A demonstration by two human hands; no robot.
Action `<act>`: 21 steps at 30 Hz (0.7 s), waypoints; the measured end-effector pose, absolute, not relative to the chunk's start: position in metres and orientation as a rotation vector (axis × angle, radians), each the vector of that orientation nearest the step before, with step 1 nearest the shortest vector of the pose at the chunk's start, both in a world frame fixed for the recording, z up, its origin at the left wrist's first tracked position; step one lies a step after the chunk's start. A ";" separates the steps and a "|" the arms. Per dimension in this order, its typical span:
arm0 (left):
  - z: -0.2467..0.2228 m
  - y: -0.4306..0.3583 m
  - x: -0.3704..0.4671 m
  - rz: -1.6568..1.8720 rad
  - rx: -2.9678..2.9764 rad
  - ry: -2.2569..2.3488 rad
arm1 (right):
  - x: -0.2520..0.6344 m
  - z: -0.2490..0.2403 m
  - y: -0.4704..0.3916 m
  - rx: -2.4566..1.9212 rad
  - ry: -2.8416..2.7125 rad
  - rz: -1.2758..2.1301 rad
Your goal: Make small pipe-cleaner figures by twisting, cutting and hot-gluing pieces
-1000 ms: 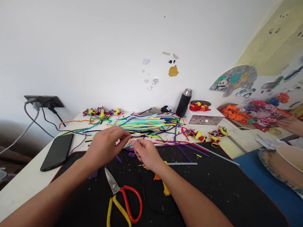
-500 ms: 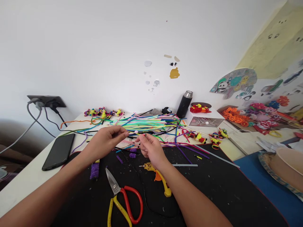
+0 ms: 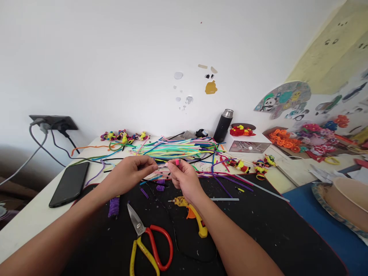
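My left hand (image 3: 133, 169) is closed in a pinch, its thumb and forefinger pointing right. My right hand (image 3: 185, 178) faces it, also pinched, the fingertips only a small gap apart. A small pink-red piece (image 3: 177, 163) shows at the top of my right hand's fingers, too small to tell its kind. Something thin and pale seems to span the gap between both hands; what my left fingers hold is hidden. Below my right hand lies a yellow glue gun (image 3: 181, 201). Scissors (image 3: 140, 228) with one red and one yellow handle rest open on the black mat (image 3: 244, 237).
Behind my hands lies a heap of coloured pipe cleaners (image 3: 175, 148). A phone (image 3: 69, 184) lies at left, near a wall socket (image 3: 54, 122). A black flask (image 3: 223, 126) and white box (image 3: 248, 142) stand at the wall. Small pipe-cleaner figures (image 3: 260, 168) lie at right.
My hands have come slightly closer together and the pale bit between them shows less. The pink-red piece now stands out above my right fingers. The whole view has shifted slightly.
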State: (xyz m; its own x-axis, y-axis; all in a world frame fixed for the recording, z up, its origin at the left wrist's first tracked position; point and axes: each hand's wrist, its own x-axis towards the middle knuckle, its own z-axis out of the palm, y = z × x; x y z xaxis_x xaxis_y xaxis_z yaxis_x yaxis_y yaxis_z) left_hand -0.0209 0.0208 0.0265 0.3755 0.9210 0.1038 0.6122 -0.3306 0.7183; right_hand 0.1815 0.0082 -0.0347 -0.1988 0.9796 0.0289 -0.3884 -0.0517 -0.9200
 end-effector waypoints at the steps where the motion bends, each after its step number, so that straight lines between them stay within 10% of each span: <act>1: 0.027 0.021 -0.020 0.685 2.054 1.311 | 0.182 -0.035 0.008 -0.812 -1.033 1.528; 21: 0.027 0.021 -0.021 0.641 2.033 1.303 | 0.184 -0.033 0.008 -0.735 -0.936 1.638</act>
